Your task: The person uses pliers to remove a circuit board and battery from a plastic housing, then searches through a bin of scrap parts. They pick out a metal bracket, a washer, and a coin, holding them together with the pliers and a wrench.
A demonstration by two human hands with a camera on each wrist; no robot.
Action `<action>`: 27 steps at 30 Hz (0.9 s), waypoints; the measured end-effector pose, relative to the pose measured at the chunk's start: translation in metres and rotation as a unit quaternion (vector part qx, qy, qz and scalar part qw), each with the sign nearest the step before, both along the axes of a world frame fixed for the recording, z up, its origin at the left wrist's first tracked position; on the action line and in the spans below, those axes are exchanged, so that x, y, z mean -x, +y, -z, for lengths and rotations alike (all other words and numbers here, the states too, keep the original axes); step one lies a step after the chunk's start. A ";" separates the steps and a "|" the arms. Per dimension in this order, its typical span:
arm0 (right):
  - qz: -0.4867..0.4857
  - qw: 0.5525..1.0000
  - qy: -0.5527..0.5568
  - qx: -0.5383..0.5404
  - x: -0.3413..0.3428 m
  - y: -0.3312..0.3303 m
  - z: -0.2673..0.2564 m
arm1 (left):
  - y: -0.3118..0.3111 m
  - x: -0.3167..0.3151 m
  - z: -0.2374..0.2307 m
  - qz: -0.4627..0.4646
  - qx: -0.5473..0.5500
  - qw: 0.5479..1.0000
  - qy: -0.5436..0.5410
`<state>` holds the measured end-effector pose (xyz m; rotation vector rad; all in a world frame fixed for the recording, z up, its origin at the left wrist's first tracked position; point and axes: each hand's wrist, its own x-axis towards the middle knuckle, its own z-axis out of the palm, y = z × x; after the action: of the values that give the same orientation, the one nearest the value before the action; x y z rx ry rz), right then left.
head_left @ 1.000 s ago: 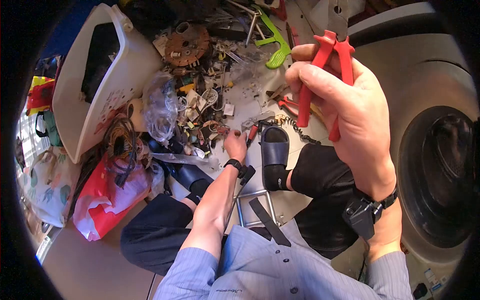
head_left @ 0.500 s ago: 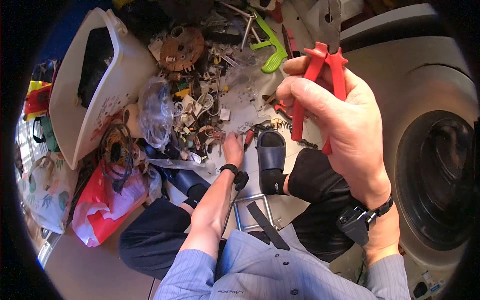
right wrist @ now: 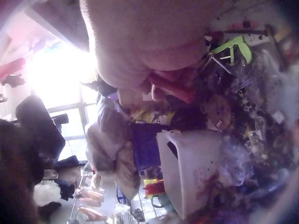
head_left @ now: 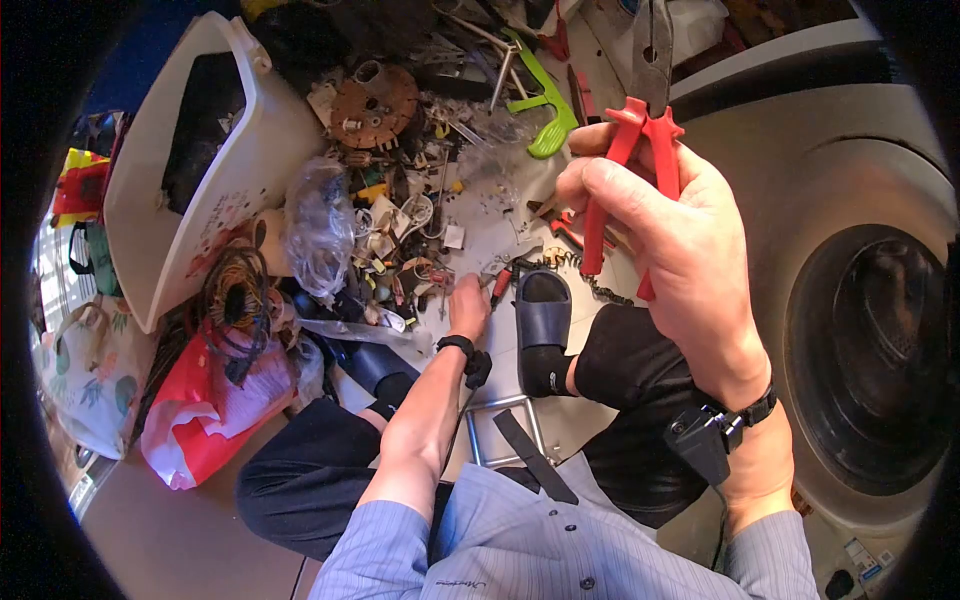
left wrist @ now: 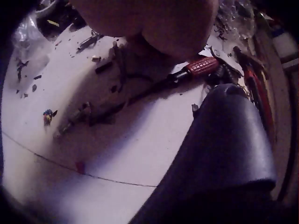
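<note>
Raised at the upper right of the head view, my right hand (head_left: 690, 230) grips red-handled pliers (head_left: 622, 190), their metal jaws pointing up. In the right wrist view a red handle (right wrist: 173, 88) shows below the palm. Low over the floor, my left hand (head_left: 468, 308) reaches down at the edge of the scattered parts; its fingertips are too small and hidden to read. Just right of it lies a red-handled screwdriver (head_left: 501, 287). The left wrist view shows that red handle (left wrist: 202, 67) on the floor beneath the hand (left wrist: 149, 23).
Mixed small parts and a round brown disc (head_left: 372, 105) cover the floor ahead. A white bin (head_left: 270, 130) lies tipped at the left, above a red and white bag (head_left: 225, 410). A green tool (head_left: 553, 130) lies ahead, a large round-doored machine (head_left: 870, 330) stands right, and sandals flank the left hand.
The right hand with the pliers has moved slightly left and down in the head view. The left hand stays low at nearly the same spot by the screwdriver.
</note>
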<state>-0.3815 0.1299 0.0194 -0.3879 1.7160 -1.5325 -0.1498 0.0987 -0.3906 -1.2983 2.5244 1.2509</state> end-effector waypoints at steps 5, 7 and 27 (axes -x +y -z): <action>-0.005 1.000 0.002 -0.019 -0.001 -0.001 0.003 | -0.001 -0.003 0.001 -0.008 0.004 0.999 0.041; -0.003 1.000 0.009 -0.018 -0.004 -0.002 0.002 | -0.001 -0.005 -0.005 -0.009 0.007 0.998 0.060; -0.154 0.987 0.035 -0.038 -0.046 -0.009 0.030 | -0.061 -0.011 -0.287 -0.199 -0.527 0.790 0.243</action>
<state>-0.3351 0.1211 -0.0106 -0.6416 1.6725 -1.2408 -0.1383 0.0376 -0.1032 -1.2392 1.1339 2.7526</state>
